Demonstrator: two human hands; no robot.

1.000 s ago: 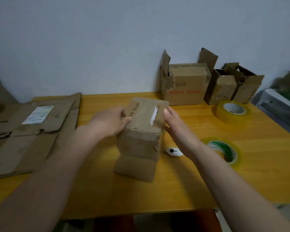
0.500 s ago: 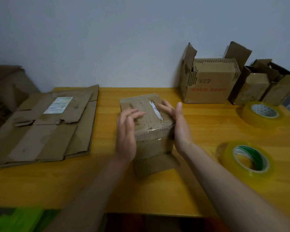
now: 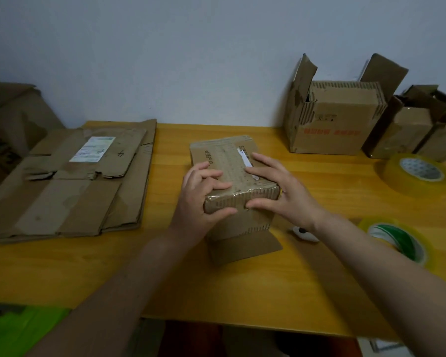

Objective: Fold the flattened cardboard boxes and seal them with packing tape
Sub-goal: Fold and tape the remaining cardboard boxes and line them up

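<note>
A small brown cardboard box [image 3: 223, 158] stands in the middle of the yellow table [image 3: 242, 292], its top face shut and one flap splayed out at its base toward me. My left hand [image 3: 201, 197] grips the box's near left corner, fingers on top and thumb on the front face. My right hand [image 3: 278, 191] holds the near right corner the same way, fingers spread over the top. A roll of clear packing tape [image 3: 413, 173] lies at the right, and a second roll with a green core [image 3: 397, 240] lies nearer me.
A stack of flattened cardboard boxes [image 3: 70, 184] covers the table's left part. Folded open-topped boxes [image 3: 337, 119] [image 3: 417, 127] stand along the wall at the back right. A small white tool [image 3: 304, 233] lies under my right wrist. Green material [image 3: 16, 331] shows below the table's left edge.
Both hands slid toward me along the box's top to its near corners, thumbs now on the front face. The camera view shifted slightly.
</note>
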